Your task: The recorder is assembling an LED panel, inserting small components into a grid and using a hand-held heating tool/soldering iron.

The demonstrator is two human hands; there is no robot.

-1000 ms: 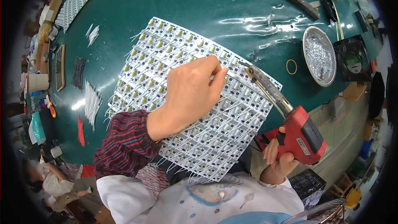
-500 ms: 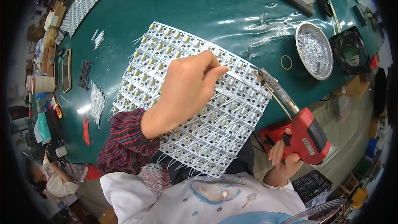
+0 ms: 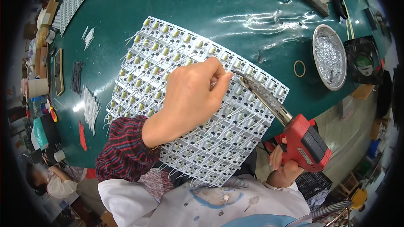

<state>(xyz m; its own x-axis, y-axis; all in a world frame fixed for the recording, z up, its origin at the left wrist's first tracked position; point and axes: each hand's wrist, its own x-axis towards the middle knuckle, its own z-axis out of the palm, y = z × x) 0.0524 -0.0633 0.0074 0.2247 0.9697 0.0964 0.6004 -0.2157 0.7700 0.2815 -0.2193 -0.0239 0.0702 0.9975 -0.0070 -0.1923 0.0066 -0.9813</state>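
Observation:
A large white panel of small circuit boards (image 3: 229, 120) lies tilted across the table edge and my lap, with many thin white wires fixed along its rows. My left hand (image 3: 185, 96) is over its middle, thumb and forefinger pinched on a thin white wire (image 3: 213, 85), mostly hidden by the fingers. In my right hand (image 3: 283, 171) is a red soldering gun (image 3: 307, 145), held by its grip. Its metal tip (image 3: 244, 77) is at the panel just right of my left fingertips; whether it touches a pad is too small to tell.
At right on the green table (image 3: 185, 0) stand an oval dish of silvery scraps (image 3: 330, 56) and a black fan (image 3: 364, 61). A rubber band (image 3: 299, 68) lies near the dish. White wires (image 3: 91, 107), black wires (image 3: 76, 77) and red wires (image 3: 82, 135) lie left. Another person (image 3: 59, 180) sits lower left.
The soldering gun has moved left and its tip has come in beside my left fingertips. My left hand keeps its pinch. The whole view has shifted slightly.

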